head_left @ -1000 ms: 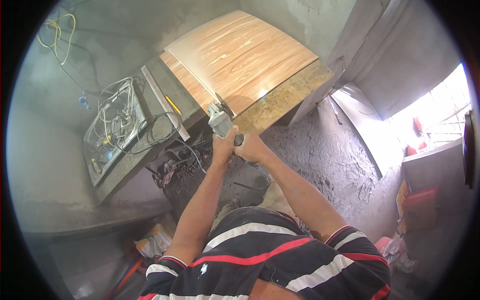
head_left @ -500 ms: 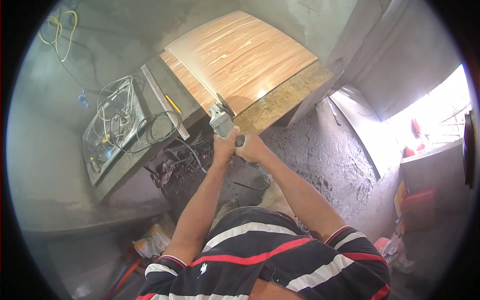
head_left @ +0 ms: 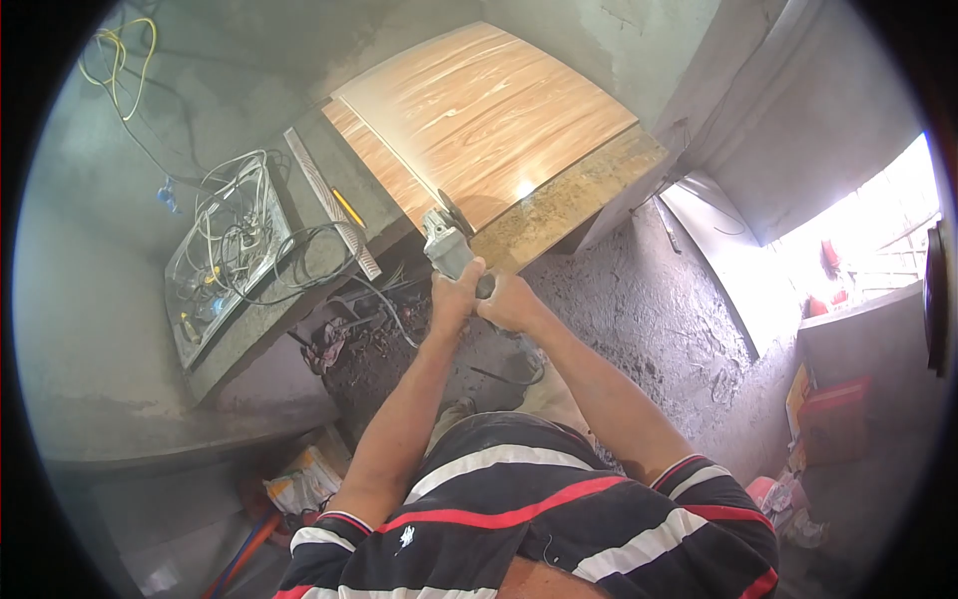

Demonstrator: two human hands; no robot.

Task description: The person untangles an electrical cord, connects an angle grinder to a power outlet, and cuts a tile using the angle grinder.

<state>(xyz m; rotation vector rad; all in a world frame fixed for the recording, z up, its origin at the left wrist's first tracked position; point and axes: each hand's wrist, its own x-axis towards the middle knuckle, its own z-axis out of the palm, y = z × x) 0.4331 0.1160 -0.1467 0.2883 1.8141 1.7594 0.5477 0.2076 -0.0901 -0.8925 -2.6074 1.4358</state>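
Both hands are closed around a grey angle grinder [head_left: 448, 248]. My left hand [head_left: 456, 293] wraps the left side of its body, and my right hand [head_left: 507, 301] grips the rear beside it. The grinder's disc stands at the near edge of a wood-patterned tile [head_left: 509, 110], at the end of a pale straight line that runs up and left across the surface. Whitish dust lies along this line. Beneath the tile is a stained yellow-brown board [head_left: 569, 200]. The grinder's cable hangs below my hands.
On the grey slab at the left lie a ridged strip [head_left: 324, 195], a yellow pencil-like stick [head_left: 348, 209] and a tray [head_left: 190, 339] with tangled cables. A yellow cord [head_left: 118, 75] hangs at upper left. A red box [head_left: 836, 419] sits at right; rough ground lies below.
The cable below my hands has shifted and curves differently. Both hands and the grinder stay at the tile's near edge, with only a very slight shift in view.
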